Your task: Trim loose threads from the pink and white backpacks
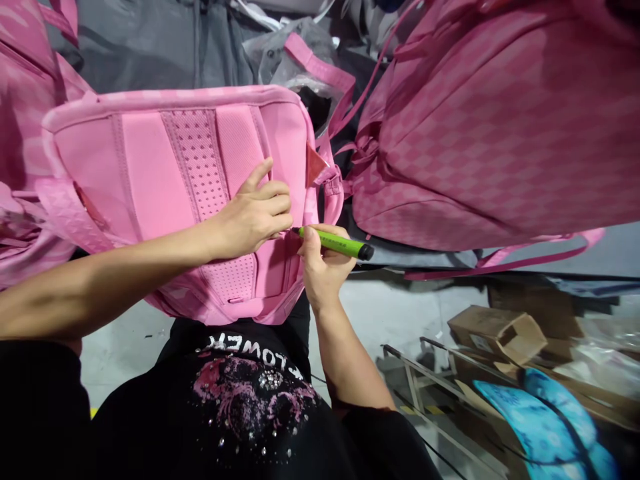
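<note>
A pink backpack (145, 173) lies tilted before me, its padded, perforated back panel facing up. My left hand (257, 217) presses on this panel, one finger raised and the others bent, seemingly pinching the fabric; the thumb is mostly hidden. In my right hand (325, 267) is a bright green marker pen (343, 245) with a black end. Its tip points left, right at my left fingertips, over the lower right part of the panel. Whether the tip touches the fabric cannot be made out. A small red triangular tag (315, 165) sticks out at the bag's right edge.
A large pink checkered backpack (490, 133) fills the right side, its strap hanging at the table edge. More pink bags (25, 100) lie at left. Behind is a clear plastic bag (273, 50). Below right stand a metal frame (415, 380), a cardboard box (495, 333) and blue patterned items (540, 413).
</note>
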A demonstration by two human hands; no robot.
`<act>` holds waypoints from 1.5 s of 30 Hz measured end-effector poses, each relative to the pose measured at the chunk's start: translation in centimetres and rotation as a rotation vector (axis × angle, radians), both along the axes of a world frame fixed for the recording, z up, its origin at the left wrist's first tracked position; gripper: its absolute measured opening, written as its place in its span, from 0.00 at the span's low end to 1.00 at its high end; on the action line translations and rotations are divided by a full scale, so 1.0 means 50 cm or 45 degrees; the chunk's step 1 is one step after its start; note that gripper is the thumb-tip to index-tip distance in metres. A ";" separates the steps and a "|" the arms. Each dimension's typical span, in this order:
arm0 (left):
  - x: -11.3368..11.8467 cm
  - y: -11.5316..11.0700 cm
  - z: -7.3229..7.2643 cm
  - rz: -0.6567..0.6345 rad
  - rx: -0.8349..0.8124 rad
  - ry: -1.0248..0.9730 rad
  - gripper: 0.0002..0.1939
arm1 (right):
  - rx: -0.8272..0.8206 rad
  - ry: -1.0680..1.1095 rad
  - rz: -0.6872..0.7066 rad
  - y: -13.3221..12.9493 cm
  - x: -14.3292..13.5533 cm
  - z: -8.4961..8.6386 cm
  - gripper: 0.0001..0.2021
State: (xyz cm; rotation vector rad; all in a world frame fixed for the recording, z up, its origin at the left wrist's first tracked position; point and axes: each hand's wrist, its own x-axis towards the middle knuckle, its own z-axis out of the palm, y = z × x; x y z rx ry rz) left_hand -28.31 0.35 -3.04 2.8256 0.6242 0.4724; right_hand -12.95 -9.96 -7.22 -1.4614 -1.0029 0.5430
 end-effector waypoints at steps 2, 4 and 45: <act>0.001 0.000 0.000 0.009 -0.002 -0.001 0.08 | 0.010 0.010 0.007 0.001 0.000 0.000 0.14; 0.001 -0.001 -0.001 0.010 0.004 0.010 0.09 | 0.018 0.024 0.010 0.002 -0.001 0.001 0.14; 0.026 0.030 0.069 -0.037 0.491 0.430 0.10 | -0.117 -0.021 0.104 0.003 0.042 0.004 0.16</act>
